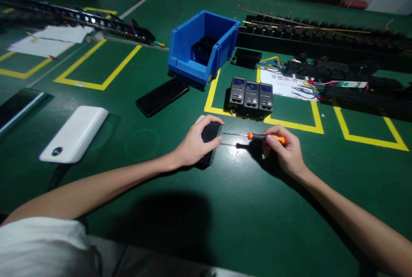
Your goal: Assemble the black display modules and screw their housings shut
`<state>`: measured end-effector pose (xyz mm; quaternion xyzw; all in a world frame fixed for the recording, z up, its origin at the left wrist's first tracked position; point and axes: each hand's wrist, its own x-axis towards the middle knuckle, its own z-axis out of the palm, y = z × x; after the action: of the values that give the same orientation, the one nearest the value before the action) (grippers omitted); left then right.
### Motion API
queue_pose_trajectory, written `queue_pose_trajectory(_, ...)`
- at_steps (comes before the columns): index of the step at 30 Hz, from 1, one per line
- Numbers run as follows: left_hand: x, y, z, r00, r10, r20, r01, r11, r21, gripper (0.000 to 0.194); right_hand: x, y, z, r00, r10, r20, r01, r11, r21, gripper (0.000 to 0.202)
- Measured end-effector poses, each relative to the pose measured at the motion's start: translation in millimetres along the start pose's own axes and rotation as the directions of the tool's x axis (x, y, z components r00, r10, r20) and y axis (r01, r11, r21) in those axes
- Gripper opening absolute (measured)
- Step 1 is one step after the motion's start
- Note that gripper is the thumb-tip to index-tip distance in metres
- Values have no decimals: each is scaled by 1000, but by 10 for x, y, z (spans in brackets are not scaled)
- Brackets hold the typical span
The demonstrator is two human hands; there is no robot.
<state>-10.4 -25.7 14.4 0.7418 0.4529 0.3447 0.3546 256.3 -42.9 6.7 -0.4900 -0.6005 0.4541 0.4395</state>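
Note:
My left hand [201, 141] is wrapped round a black module [210, 133] on the green table. In my right hand [285, 146] is an orange and black screwdriver [257, 136], its shaft pointing left, with the tip at the module's right side. Whether the tip sits in a screw is too small to tell. Just beyond, three dark modules with small screens [251, 95] stand side by side. A blue bin [193, 68] behind them to the left holds black parts [204, 49].
A black phone [162, 96] lies left of centre, a white power bank [75, 135] and another phone [19, 107] farther left. Wired black strips [347, 68] and a paper sheet [280, 86] fill the back right. Yellow tape outlines [292, 126] mark the green table [267, 225].

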Motion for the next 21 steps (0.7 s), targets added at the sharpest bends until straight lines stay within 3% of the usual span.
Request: queue_pose_trajectory(21, -6, 6, -4, 1000, -7, 9, 7, 1000, 7, 29, 0, -8, 7, 1000, 15, 0, -15, 1000, 7, 21)
